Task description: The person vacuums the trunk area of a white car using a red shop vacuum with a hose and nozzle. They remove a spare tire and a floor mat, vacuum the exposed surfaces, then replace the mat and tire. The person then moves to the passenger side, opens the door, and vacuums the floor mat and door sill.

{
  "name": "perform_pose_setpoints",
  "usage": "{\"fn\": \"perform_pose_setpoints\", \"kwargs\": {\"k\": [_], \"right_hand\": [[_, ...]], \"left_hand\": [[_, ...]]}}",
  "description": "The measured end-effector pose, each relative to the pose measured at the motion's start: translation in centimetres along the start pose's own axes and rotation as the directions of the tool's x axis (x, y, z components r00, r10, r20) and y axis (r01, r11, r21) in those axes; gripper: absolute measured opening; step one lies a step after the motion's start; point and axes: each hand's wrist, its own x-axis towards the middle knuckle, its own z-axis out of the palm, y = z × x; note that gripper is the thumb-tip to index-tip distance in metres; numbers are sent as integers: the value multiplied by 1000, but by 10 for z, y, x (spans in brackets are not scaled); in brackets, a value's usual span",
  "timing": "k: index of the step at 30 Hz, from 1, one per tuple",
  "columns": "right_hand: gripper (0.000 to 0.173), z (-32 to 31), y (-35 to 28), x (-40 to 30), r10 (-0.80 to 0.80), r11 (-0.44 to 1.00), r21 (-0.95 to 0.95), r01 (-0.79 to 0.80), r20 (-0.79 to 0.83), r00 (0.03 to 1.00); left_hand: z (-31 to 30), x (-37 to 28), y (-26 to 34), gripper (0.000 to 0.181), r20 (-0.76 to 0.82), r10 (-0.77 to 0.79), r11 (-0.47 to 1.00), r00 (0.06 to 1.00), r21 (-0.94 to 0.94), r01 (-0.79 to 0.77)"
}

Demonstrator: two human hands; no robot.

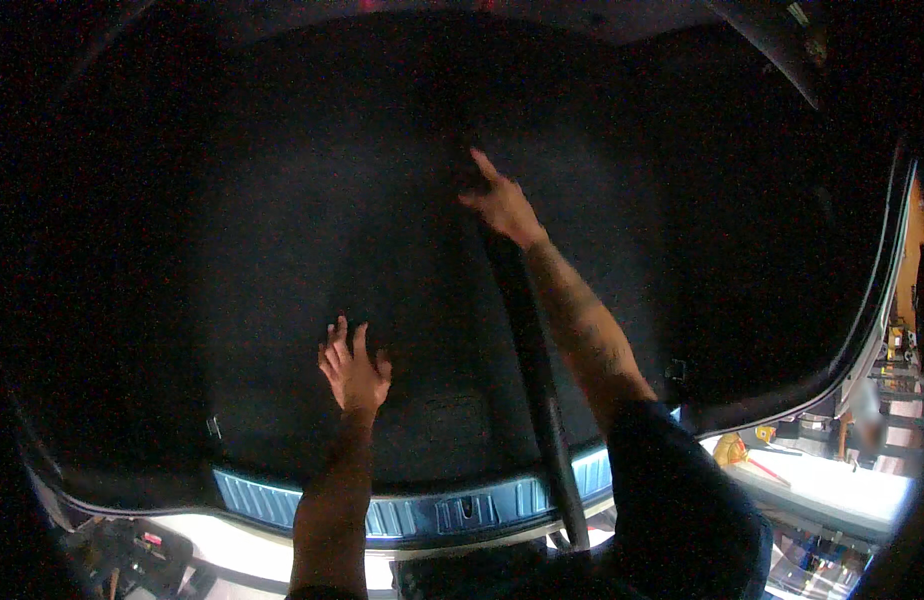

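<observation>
A dark cargo floor inside a vehicle's open boot lies before me. My left hand is spread over its near left part, fingers apart and holding nothing; whether the palm presses on the carpet cannot be told. Further in, right of the middle, my right hand is closed around the upper end of a black hose, with its index finger stretched forward. From there the hose runs back over the sill, left of my right forearm. Darkness hides the hose's far end.
A ribbed sill plate with a metallic blue sheen crosses the near edge, with the latch opening in its middle. Metal tie-down loops sit at the floor's sides. Outside at right are a yellow object and cluttered shelves.
</observation>
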Motion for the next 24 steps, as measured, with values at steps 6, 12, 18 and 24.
{"fn": "perform_pose_setpoints", "kwargs": {"k": [6, 12, 18, 24], "right_hand": [[72, -87, 43, -97, 7, 992, 124, 14, -168, 986], [57, -223, 129, 50, -1, 999, 43, 7, -155, 988], [39, -171, 86, 186, -134, 973, 176, 147, -84, 987], [43, -52, 15, 265, -237, 972, -12, 236, -2, 972]], "left_hand": [[-10, -4, -10, 57, -114, -9, 999, 993, -45, 4], [16, -6, 5, 56, -135, 35, 993, 990, -103, -49], [29, -26, -13, 52, -54, -51, 997, 997, -68, 47], [33, -30, -35, 53, -53, -53, 997, 997, -50, 51]]}}
